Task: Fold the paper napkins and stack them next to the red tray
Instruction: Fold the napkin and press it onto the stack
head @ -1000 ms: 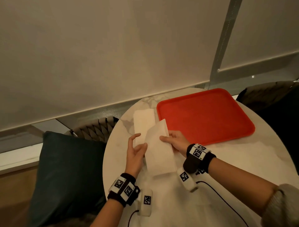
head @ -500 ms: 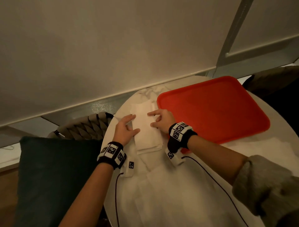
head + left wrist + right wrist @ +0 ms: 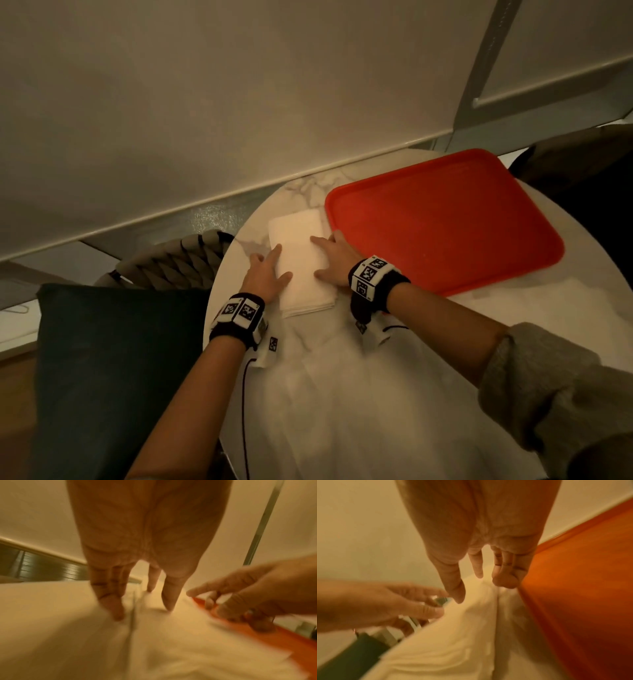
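A stack of folded white napkins (image 3: 301, 260) lies on the round marble table (image 3: 565, 308), just left of the red tray (image 3: 445, 222). My left hand (image 3: 269, 274) lies flat along the stack's left edge, fingers straight, thumb on top. Across from it, my right hand (image 3: 334, 257) rests on the right edge, between stack and tray, fingers extended. In the left wrist view the left hand (image 3: 137, 601) touches the napkins (image 3: 171, 642) with straight fingertips. In the right wrist view the right hand (image 3: 479, 582) has its fingertips down beside the napkins (image 3: 453, 642) and the tray (image 3: 582, 601).
Unfolded white napkins (image 3: 342, 411) are spread over the near part of the table. A woven chair (image 3: 171, 267) with a dark cushion (image 3: 113, 359) stands at the left. A wall rises behind the table, and a dark chair (image 3: 582, 164) sits at the far right.
The folded napkin held a second ago now lies on the stack beside the tray. Both hands went forward with it and now rest flat against the stack's sides.
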Demonstrator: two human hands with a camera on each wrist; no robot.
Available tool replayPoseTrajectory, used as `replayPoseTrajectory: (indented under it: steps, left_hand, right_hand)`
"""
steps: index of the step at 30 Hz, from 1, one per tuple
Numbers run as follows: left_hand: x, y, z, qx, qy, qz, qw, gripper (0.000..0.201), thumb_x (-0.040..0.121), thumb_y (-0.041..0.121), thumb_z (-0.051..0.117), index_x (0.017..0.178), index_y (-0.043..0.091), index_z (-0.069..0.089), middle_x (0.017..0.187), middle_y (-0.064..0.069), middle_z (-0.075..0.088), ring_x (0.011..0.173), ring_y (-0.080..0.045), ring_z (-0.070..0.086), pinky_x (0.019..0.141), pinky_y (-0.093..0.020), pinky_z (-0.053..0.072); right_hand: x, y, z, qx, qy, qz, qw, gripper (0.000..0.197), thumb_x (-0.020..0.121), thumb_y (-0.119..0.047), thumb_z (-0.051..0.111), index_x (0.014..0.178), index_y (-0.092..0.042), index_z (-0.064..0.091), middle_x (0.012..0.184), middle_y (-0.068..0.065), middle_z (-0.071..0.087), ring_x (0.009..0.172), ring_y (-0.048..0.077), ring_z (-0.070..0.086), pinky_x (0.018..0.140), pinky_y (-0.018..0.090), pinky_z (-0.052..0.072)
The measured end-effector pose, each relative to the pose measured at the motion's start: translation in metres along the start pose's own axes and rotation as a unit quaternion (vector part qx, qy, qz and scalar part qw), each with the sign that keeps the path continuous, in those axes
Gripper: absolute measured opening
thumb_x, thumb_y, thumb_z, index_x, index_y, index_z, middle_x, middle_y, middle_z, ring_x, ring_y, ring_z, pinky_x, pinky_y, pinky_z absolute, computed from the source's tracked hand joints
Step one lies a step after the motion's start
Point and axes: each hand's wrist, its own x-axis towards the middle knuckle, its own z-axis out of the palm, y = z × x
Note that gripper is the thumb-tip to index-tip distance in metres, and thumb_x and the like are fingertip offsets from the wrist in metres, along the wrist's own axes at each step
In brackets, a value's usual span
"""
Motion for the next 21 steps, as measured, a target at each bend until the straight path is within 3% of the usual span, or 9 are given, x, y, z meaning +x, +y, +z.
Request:
replayPoseTrajectory:
  steps: [3,7,9,12,15,17,21]
  left_hand:
    - [-0.024,0.014,-0.001,0.016,0.019,-0.009,1.000,0.070,0.090,0.039,0.063,0.149,0.025,0.029,0.142,-0.020,0.030,0.124,-0.042,0.043,0.109,-0.045,0.036]
    - [-0.089,0.053,0.019,0.010,0.109,0.057,0.992,0.048,0.089,0.031,0.064,0.134,0.021,0.049,0.140,-0.013,0.036,0.127,-0.035,0.035,0.105,-0.048,0.036]
    - [-0.123,0.076,0.045,-0.020,0.126,0.106,0.986,0.037,0.089,0.026,0.063,0.125,0.020,0.055,0.134,-0.010,0.043,0.124,-0.031,0.039,0.102,-0.044,0.038]
    - [-0.166,0.109,0.098,-0.043,0.089,0.185,0.978,0.029,0.089,0.023,0.062,0.117,0.019,0.057,0.125,-0.001,0.050,0.116,-0.021,0.046,0.099,-0.037,0.040]
    - [-0.199,0.138,0.152,-0.025,0.024,0.226,0.974,0.031,0.093,0.028,0.055,0.124,0.022,0.054,0.129,0.006,0.049,0.120,-0.014,0.045,0.099,-0.031,0.038]
    - [-0.212,0.153,0.181,0.017,-0.015,0.238,0.971,0.040,0.096,0.032,0.050,0.134,0.022,0.048,0.143,0.005,0.041,0.131,-0.015,0.039,0.105,-0.030,0.033]
    - [-0.217,0.174,0.213,0.106,-0.046,0.248,0.962,0.063,0.097,0.041,0.047,0.152,0.023,0.022,0.162,0.002,0.010,0.148,-0.017,0.013,0.116,-0.038,0.021]
  right_hand:
    - [-0.043,0.014,-0.016,0.069,0.032,-0.008,0.997,0.074,0.081,-0.030,0.071,0.145,-0.024,0.035,0.125,0.007,0.035,0.110,0.023,0.046,0.092,0.028,0.040]
    - [-0.117,0.058,-0.035,0.117,0.088,-0.010,0.989,0.051,0.082,-0.023,0.072,0.129,-0.021,0.055,0.108,0.001,0.039,0.095,0.012,0.044,0.080,0.017,0.032]
    - [-0.154,0.087,-0.042,0.122,0.104,0.009,0.987,0.041,0.083,-0.022,0.071,0.122,-0.021,0.060,0.107,0.000,0.044,0.089,0.012,0.048,0.082,0.020,0.039]
    - [-0.207,0.137,-0.046,0.101,0.126,0.062,0.985,0.032,0.085,-0.024,0.068,0.117,-0.023,0.064,0.110,-0.001,0.050,0.084,0.013,0.057,0.083,0.030,0.050]
    - [-0.253,0.181,-0.044,0.079,0.142,0.118,0.980,0.030,0.085,-0.023,0.068,0.114,-0.024,0.064,0.117,-0.001,0.053,0.094,0.015,0.060,0.085,0.030,0.049]
    - [-0.276,0.205,-0.040,0.045,0.126,0.139,0.981,0.033,0.084,-0.024,0.069,0.116,-0.023,0.062,0.123,0.000,0.052,0.109,0.018,0.056,0.091,0.027,0.045]
    - [-0.303,0.232,-0.030,-0.058,0.058,0.178,0.981,0.067,0.077,-0.047,0.071,0.136,-0.027,0.046,0.149,-0.002,0.034,0.135,0.018,0.034,0.109,0.035,0.034]
